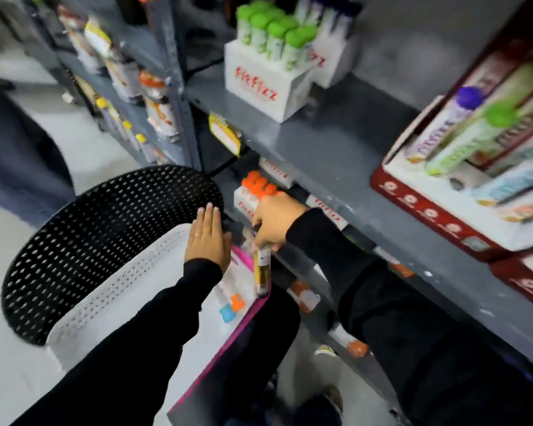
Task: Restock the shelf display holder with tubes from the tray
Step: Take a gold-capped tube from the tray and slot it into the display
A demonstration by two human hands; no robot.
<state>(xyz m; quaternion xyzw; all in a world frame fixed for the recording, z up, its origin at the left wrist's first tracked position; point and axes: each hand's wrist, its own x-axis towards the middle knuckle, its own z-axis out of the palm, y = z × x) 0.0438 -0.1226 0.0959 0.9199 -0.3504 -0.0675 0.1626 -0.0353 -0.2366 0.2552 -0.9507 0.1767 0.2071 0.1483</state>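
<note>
My right hand (pixel 273 222) is shut on a yellow-and-black tube (pixel 262 272), which hangs upright over the right edge of the white perforated tray (pixel 111 302). My left hand (pixel 208 238) lies flat and open on the tray's far end. More tubes with orange and blue caps (pixel 233 305) lie in the tray. Just beyond my right hand, on the lower shelf, a white display holder (pixel 245 204) holds several orange-capped tubes (pixel 259 184). The view is blurred.
The tray rests on a black perforated chair (pixel 99 229). On the upper grey shelf (pixel 320 155) stand a white holder of green-capped tubes (pixel 268 84) and a red display box (pixel 462 192) with lying tubes. A yellow price tag (pixel 225 133) hangs at the shelf edge.
</note>
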